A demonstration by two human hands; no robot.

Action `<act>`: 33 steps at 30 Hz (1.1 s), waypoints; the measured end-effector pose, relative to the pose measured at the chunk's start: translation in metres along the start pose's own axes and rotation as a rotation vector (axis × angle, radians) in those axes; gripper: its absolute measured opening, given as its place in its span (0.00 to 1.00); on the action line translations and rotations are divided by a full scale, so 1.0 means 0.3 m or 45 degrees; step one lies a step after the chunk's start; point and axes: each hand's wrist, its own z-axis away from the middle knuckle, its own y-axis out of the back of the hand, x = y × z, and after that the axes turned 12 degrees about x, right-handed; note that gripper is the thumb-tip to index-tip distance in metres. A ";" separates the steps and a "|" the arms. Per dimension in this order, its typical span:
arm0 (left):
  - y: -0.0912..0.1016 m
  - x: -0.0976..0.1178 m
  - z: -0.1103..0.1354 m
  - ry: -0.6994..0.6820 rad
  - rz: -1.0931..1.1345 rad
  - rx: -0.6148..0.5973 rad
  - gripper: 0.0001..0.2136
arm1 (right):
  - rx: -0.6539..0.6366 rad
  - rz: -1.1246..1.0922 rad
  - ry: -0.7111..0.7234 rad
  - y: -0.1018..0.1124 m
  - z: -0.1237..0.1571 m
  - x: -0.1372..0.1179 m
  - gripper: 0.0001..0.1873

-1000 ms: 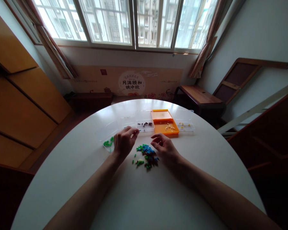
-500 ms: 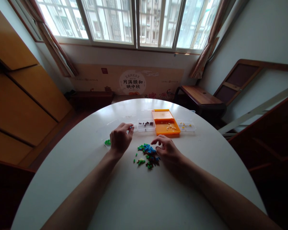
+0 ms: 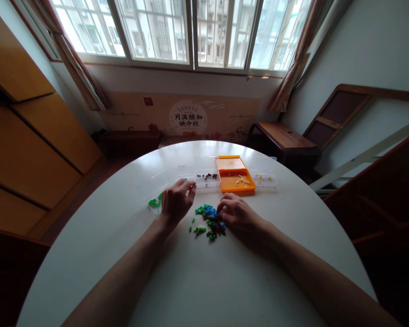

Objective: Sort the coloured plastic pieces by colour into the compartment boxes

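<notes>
A heap of small blue, green and dark beads (image 3: 207, 220) lies on the round white table (image 3: 197, 281). My right hand (image 3: 236, 215) rests on the heap's right side with its fingers curled down into the pieces. My left hand (image 3: 177, 200) hovers to the left, its fingers pinched together over a clear tray (image 3: 182, 175). A clear tray with green pieces (image 3: 153, 203) sits just left of that hand. What the left fingers hold is too small to name.
Further back stand a clear tray with dark pieces (image 3: 207, 178), an orange box (image 3: 236, 177) with pale pieces, and a clear tray with yellow pieces (image 3: 264, 178). A wooden bench (image 3: 282, 136) and windows lie beyond the table.
My right hand dropped from above the heap onto its right side and curled its fingers in. My left hand shifted back, then right again over the clear tray.
</notes>
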 end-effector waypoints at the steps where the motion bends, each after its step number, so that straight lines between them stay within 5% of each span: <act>1: -0.001 0.001 0.001 -0.017 0.014 0.007 0.07 | 0.003 -0.001 0.002 -0.001 0.000 0.002 0.06; 13: 0.014 0.073 0.005 -0.561 0.376 -0.224 0.08 | 0.237 -0.464 -0.235 -0.019 -0.020 0.014 0.08; 27: 0.009 0.086 0.005 -0.626 0.367 -0.216 0.09 | 0.296 -0.471 -0.284 -0.031 -0.015 0.015 0.09; 33: -0.003 0.040 -0.006 -0.322 0.292 -0.154 0.11 | 0.289 -0.437 -0.291 -0.034 -0.014 0.013 0.10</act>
